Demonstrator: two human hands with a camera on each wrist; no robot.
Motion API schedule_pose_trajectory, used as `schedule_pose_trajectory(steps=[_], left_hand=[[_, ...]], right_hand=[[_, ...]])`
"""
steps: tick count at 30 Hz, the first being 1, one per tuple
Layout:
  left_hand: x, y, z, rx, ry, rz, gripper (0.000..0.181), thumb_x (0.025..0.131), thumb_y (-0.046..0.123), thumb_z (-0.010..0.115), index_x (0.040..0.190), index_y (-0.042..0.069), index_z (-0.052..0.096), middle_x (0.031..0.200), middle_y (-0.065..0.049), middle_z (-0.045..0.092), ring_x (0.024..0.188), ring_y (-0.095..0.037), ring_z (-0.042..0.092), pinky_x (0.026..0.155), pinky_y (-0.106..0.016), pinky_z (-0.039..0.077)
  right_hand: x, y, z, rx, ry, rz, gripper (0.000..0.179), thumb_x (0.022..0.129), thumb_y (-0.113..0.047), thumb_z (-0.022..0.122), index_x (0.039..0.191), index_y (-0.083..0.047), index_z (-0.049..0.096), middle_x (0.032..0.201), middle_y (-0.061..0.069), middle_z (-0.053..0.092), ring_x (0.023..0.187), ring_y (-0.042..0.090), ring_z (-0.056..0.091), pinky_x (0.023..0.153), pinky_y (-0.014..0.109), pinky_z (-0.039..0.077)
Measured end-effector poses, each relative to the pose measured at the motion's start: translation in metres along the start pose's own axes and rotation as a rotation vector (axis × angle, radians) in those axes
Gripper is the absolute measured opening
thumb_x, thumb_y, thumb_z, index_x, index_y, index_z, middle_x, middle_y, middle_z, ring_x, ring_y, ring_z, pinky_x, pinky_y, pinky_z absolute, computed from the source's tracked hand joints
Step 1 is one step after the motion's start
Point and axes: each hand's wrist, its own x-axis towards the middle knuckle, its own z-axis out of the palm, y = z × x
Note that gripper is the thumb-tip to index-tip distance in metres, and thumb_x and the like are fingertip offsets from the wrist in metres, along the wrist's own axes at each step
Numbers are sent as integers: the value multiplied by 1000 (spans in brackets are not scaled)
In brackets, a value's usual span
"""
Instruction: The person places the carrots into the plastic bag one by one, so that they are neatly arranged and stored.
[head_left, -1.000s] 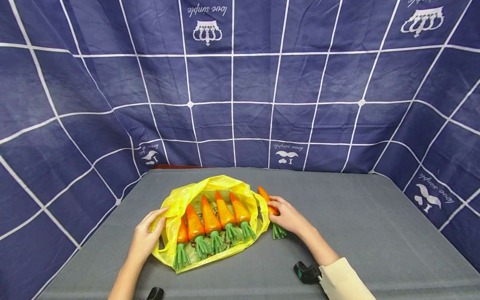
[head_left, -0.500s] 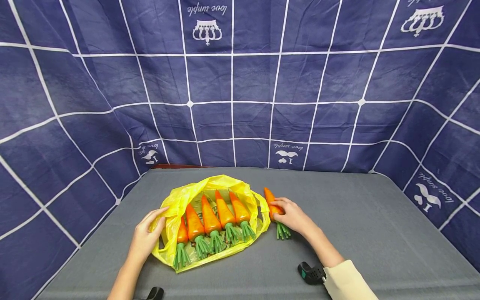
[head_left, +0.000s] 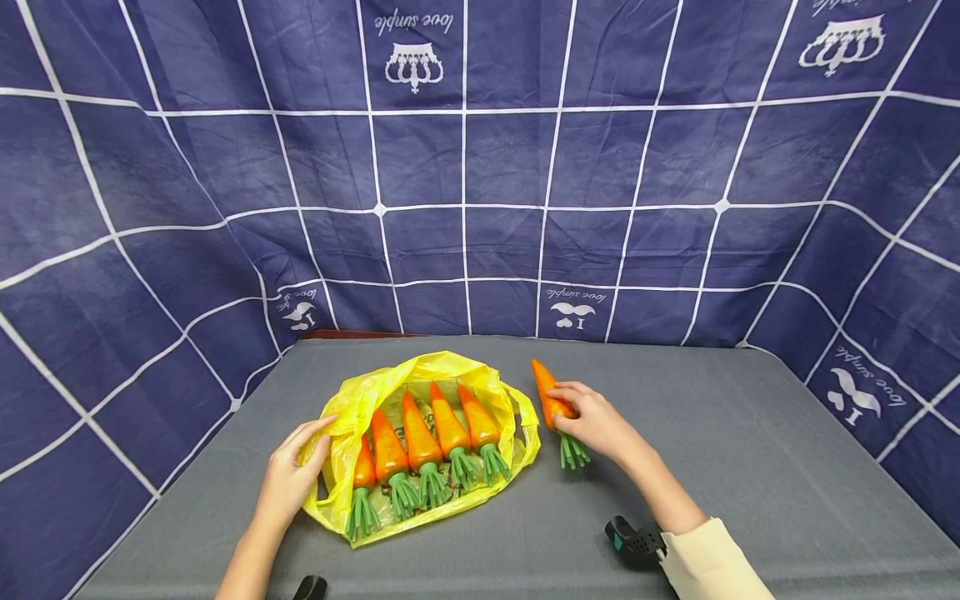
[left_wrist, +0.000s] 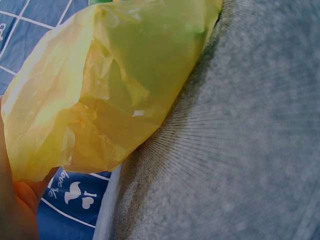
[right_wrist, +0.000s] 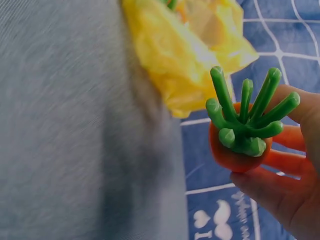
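Observation:
My left hand grips the left edge of a yellow plastic bag, which lies on its side with its mouth toward me. Several orange carrots with green stubs of stalk lie side by side inside it, tips pointing away. To the right of the bag, my right hand holds another carrot by its thick orange end, thumb on one side and fingers on the other. That carrot's green stalks face the right wrist camera. In the left wrist view the bag hides most of the left fingers.
Grey cloth covers the table. A blue curtain with white grid lines hangs behind it and along both sides. Black devices are worn at the wrists.
The right hand has moved the carrot to the right and a little away from me, widening its gap from the bag. The left hand and the bag have stayed put.

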Motion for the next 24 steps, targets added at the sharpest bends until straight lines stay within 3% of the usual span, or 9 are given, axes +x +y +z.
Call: schedule_pose_trajectory(steps=[8,16,24], left_hand=[[0,1,-1,-10,2,8,28,83,-4,59,109,5,64,99,-13,62,99,22,40,87,4,27],[0,0,0,-6,1,10,29,82,-3,60,110,5,64,100,-14,62,100,22,39,87,4,26],[0,-1,0,-14,11,12,30,81,-5,60,109,5,65,100,-13,63,99,23,39,87,4,27]], right_hand=[[-1,-29,-12,47,41,-72,37,81,-19,60,117,-8,61,126,10,54,113,30,53,92,43,46],[-8,-60,-18,101,30,-168,37,82,-19,60,118,-11,60,128,7,53,111,24,55,87,35,51],[-17,-86,-14,57,28,-284,38,82,-20,61,120,-14,60,128,3,53,114,21,54,92,36,47]])
